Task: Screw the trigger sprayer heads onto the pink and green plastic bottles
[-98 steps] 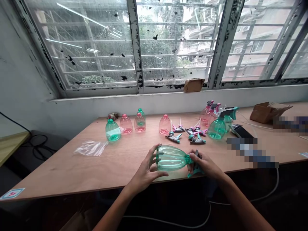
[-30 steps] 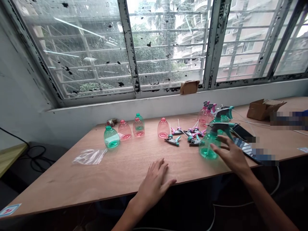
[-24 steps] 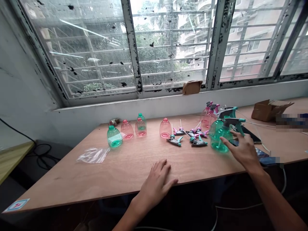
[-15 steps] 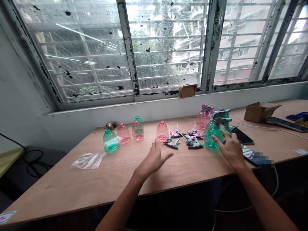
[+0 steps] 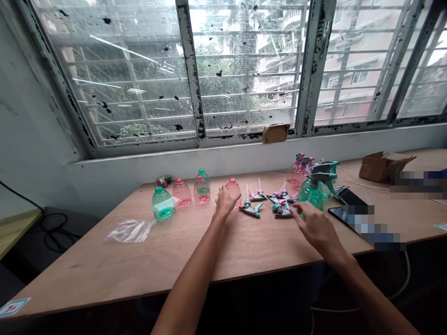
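My left hand (image 5: pixel 226 202) is at a pink plastic bottle (image 5: pixel 233 187) without a top, its fingers curled around the bottle's left side and covering part of it. Over the table, my right hand (image 5: pixel 316 228) reaches in with bent fingers slightly apart, in front of a green spray bottle (image 5: pixel 312 193). Its fingertips are beside a teal-and-grey trigger sprayer head (image 5: pixel 283 213), and nothing shows in them. Another teal sprayer head (image 5: pixel 250 210) lies just right of the pink bottle, with pink sprayer heads (image 5: pixel 258 195) behind.
Left of my hands stand topless bottles, among them a green one (image 5: pixel 163 204) and a pink one (image 5: pixel 182 193). A clear plastic bag (image 5: pixel 131 231) lies before them. Pink spray bottles (image 5: pixel 296 174) stand at the back; phones (image 5: pixel 349 197) and a cardboard box (image 5: pixel 382 166) are at right.
My left hand has moved forward to the pink bottle, and its fingers have curled in. My right hand has come away from the green spray bottle, leftward and down toward the sprayer heads.
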Action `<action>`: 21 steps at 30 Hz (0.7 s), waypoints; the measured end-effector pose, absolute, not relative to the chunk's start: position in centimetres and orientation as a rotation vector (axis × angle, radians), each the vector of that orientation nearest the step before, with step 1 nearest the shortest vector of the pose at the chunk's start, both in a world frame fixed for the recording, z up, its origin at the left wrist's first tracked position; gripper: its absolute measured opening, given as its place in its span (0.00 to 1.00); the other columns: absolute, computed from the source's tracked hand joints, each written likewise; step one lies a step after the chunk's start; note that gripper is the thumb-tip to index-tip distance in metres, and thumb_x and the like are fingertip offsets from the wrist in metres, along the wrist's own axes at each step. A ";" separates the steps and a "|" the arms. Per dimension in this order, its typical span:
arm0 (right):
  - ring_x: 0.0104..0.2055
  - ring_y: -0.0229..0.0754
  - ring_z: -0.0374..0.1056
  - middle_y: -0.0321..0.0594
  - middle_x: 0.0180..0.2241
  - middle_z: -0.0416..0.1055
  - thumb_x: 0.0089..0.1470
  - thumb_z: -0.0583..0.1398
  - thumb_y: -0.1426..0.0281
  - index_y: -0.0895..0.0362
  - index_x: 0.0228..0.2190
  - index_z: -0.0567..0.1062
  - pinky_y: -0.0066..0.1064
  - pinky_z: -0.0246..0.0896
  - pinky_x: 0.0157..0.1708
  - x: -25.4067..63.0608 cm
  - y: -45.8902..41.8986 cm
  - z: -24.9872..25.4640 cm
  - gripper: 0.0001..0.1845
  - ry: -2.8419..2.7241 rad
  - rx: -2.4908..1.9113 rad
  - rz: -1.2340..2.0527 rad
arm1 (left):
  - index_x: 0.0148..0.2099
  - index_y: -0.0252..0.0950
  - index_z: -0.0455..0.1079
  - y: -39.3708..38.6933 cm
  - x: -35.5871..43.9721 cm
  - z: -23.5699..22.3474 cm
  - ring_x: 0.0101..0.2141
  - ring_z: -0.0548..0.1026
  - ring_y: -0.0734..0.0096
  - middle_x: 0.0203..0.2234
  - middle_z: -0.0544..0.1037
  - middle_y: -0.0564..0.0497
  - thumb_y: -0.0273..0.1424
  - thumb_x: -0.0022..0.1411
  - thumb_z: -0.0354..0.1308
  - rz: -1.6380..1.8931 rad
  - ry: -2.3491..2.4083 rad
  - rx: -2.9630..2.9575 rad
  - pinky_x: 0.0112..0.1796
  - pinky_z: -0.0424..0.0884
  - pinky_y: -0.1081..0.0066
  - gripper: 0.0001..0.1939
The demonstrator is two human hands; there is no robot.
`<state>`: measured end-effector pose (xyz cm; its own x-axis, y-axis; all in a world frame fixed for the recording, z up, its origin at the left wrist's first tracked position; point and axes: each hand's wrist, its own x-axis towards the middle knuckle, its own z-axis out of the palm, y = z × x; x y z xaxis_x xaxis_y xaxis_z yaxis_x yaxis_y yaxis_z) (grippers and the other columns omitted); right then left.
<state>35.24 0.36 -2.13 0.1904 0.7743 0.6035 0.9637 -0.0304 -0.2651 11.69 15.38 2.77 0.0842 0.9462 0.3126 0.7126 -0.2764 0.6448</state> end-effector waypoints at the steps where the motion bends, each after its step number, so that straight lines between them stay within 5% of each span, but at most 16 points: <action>1: 0.42 0.51 0.74 0.49 0.44 0.75 0.67 0.49 0.63 0.56 0.46 0.72 0.35 0.66 0.38 35.0 1.6 -1.5 0.17 -1.718 -1.809 -0.331 | 0.58 0.36 0.66 14.2 11.2 2.5 0.50 0.73 0.56 0.54 0.71 0.43 0.36 0.67 0.58 1.008 1.680 2.044 0.48 0.73 0.51 0.19; 5: 0.51 0.52 0.69 0.54 0.49 0.73 0.66 0.52 0.72 0.59 0.50 0.72 0.38 0.63 0.49 34.6 7.6 1.4 0.15 -1.851 -2.056 -0.194 | 0.60 0.34 0.59 8.3 9.1 1.2 0.54 0.69 0.47 0.56 0.68 0.38 0.41 0.59 0.64 1.011 1.716 2.079 0.50 0.69 0.50 0.32; 16: 0.48 0.48 0.71 0.45 0.52 0.70 0.63 0.61 0.65 0.57 0.52 0.71 0.45 0.71 0.45 33.8 14.2 1.4 0.18 -1.688 -2.367 0.068 | 0.65 0.40 0.44 1.6 3.4 -2.2 0.58 0.67 0.45 0.57 0.67 0.39 0.40 0.50 0.68 0.985 1.434 2.270 0.55 0.63 0.50 0.48; 21: 0.51 0.53 0.70 0.53 0.51 0.70 0.64 0.59 0.68 0.63 0.51 0.71 0.47 0.66 0.49 32.1 13.7 2.3 0.17 -1.629 -2.160 -0.020 | 0.65 0.36 0.37 1.6 3.1 -3.7 0.61 0.63 0.47 0.60 0.60 0.31 0.33 0.57 0.63 1.141 1.215 2.164 0.59 0.60 0.49 0.44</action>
<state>32.08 13.70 2.33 0.3087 0.9134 0.2653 0.9196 -0.2154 -0.3285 3.07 1.64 -3.71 0.2857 0.8423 0.4571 0.5090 -0.5375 0.6723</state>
